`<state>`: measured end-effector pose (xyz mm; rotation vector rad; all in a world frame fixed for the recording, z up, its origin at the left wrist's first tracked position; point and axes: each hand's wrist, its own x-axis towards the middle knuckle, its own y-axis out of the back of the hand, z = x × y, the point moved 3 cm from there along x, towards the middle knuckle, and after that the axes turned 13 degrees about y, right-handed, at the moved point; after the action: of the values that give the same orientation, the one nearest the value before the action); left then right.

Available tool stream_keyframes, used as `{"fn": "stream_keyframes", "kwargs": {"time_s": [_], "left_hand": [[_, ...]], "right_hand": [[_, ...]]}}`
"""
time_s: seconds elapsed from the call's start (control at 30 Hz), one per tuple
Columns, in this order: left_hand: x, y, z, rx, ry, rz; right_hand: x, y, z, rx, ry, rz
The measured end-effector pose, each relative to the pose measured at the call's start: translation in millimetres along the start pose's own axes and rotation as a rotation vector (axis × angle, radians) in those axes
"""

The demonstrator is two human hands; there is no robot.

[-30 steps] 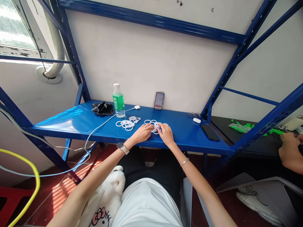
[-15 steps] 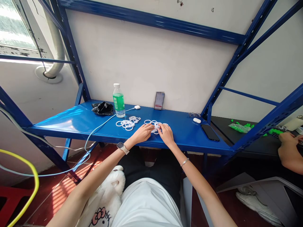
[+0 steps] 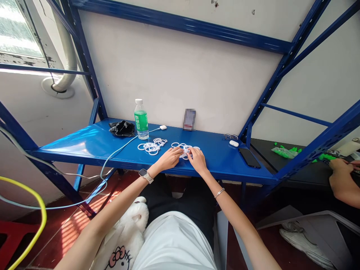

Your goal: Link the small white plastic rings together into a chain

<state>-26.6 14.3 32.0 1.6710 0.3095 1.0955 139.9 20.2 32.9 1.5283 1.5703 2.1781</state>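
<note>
A cluster of white rings (image 3: 184, 146) lies on the blue metal table (image 3: 98, 152), partly covered by my fingers. My left hand (image 3: 170, 157) comes in from the left, its thumb and fingers pinched on the cluster's near side. Close beside it, my right hand (image 3: 197, 160) has bent fingers closed on the same white rings. Exactly which ring each hand grips is too small to make out. A second heap of white rings (image 3: 152, 147) rests on the table to the left of my hands, touched by neither.
Behind the left heap stand a green-labelled bottle (image 3: 141, 122) and a black plastic bag (image 3: 122, 128). A blue cable (image 3: 119, 150) crosses the table's front edge. At right lie a black phone (image 3: 249, 157), a white earbud case (image 3: 233, 143) and glasses (image 3: 230, 137). Another person's hand (image 3: 341, 176) works farther right.
My hands stay in nearly the same place on the white rings. The other person's hand at the far right has shifted slightly.
</note>
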Motion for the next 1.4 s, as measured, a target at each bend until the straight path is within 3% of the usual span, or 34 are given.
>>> {"fn": "stream_keyframes", "kwargs": {"time_s": [0.8,1.4], "left_hand": [[-1.3,-1.2,0.8,-0.016,-0.018,0.032],[-0.8,-2.8,4.0,0.016,-0.018,0.037]], "right_hand": [[0.2,2.9,-2.1,-0.001,0.046,0.109],[1.1,7.1,-4.8,0.038,0.036,0.1]]}}
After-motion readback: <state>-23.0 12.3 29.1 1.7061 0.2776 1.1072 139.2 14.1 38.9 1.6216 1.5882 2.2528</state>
